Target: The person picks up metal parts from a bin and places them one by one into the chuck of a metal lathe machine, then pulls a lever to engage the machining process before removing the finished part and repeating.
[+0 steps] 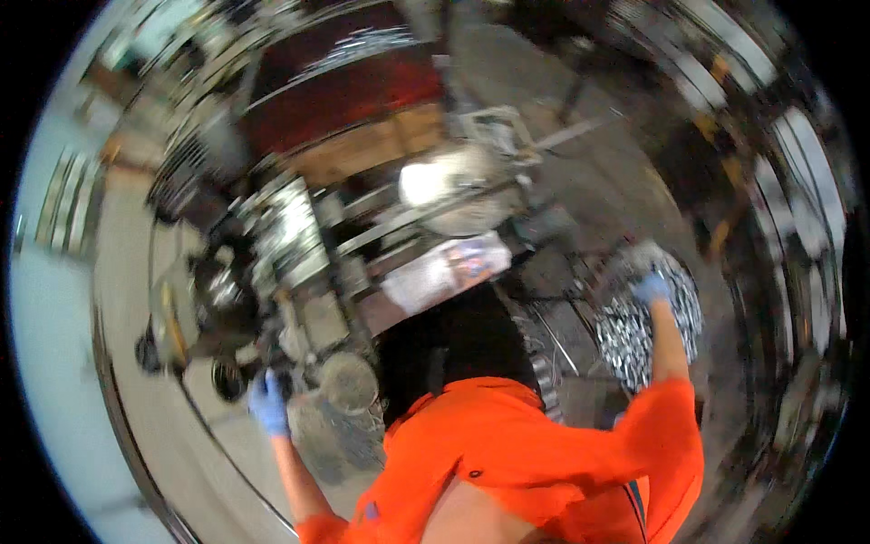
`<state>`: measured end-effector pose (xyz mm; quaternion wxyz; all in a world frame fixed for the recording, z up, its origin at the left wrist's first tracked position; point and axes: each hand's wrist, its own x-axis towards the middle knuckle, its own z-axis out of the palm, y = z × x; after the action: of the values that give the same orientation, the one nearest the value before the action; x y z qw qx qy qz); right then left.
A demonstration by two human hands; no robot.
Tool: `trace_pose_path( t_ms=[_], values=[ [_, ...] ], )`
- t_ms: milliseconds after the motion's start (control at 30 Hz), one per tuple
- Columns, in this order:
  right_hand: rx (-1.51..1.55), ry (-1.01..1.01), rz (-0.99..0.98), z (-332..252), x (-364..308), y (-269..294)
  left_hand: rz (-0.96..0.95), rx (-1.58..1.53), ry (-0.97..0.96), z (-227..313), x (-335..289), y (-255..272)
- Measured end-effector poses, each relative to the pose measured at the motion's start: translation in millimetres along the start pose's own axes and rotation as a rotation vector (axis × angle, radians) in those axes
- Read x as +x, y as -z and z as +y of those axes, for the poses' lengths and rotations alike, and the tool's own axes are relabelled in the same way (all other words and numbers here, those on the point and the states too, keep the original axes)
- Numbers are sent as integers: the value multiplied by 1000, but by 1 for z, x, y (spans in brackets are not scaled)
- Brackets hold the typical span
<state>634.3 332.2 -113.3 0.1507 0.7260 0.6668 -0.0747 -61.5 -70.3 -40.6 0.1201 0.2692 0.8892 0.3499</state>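
My left hand (269, 405), in a blue glove, is at the near left of a bench machine (304, 236). It lies right beside a dark knob or handle (285, 384); blur hides whether the fingers close round it. My right hand (651, 288), also in a blue glove, reaches out over a round container heaped with small shiny metal pieces (627, 344). Its fingertips are smeared by motion and partly lost among the pieces, so what they hold does not show.
A dark red tray (344, 104) with more metal pieces stands behind the machine. A printed packet or cloth (449, 269) lies at the machine's front. A motor-like housing (217, 295) sits at left, with a black cable (222, 446) on the floor. Racks (788, 227) line the right.
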Motion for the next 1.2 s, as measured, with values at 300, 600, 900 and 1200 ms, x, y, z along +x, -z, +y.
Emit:
trace_pose_path(
  t_ms=[300, 600, 900, 1200],
  values=[
    [969, 502, 177, -134, -63, 72, 69, -273, -233, 146, -14, 24],
    [901, 1679, 276, -386, -250, 191, -727, -1003, -102, 197, -32, -45],
    [999, 1735, 257, -415, -271, 180, -849, -1851, 191, 179, -41, -72],
    [979, 1692, 218, -423, -272, 173, -802, -1987, 194, 183, -41, -66]
  ],
)
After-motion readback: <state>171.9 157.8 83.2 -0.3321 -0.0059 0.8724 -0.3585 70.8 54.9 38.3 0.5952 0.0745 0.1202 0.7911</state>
